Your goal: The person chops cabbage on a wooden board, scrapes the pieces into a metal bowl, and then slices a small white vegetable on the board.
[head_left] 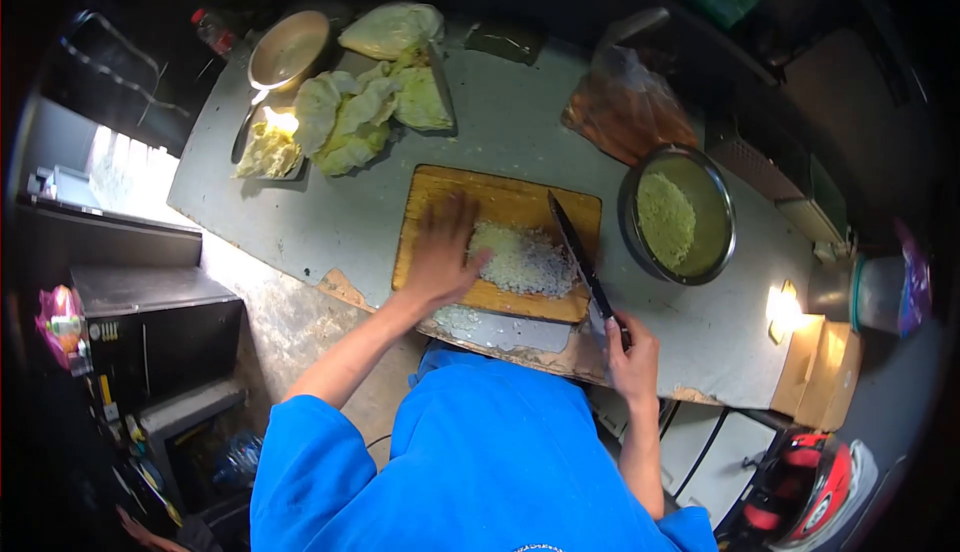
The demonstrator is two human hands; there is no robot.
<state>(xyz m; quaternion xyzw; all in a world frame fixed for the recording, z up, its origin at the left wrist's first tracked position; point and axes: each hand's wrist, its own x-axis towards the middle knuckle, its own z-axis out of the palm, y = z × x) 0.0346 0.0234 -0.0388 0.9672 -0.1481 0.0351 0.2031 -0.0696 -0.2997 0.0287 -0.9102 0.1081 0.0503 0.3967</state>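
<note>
A wooden cutting board (430, 187) lies near the table's front edge, with a heap of finely chopped pale vegetable (520, 260) spread over its middle. My left hand (442, 260) is over the board's left part, fingers stretched out and slightly blurred, the thumb side right at the heap. My right hand (632, 357) is wrapped round the handle of a long dark-bladed kitchen knife (578, 252). The blade points away from me and slants across the board's right side, along the heap's right edge. Small chopped bits also lie on the table in front of the board.
To the right stands a steel bowl (722, 247) holding chopped greens (665, 217). Behind it is a plastic bag of carrots (630, 102). Cabbage leaves (350, 117), a cut cabbage piece (268, 147) and a pan (290, 50) are at the back left. A red helmet (805, 492) sits low right.
</note>
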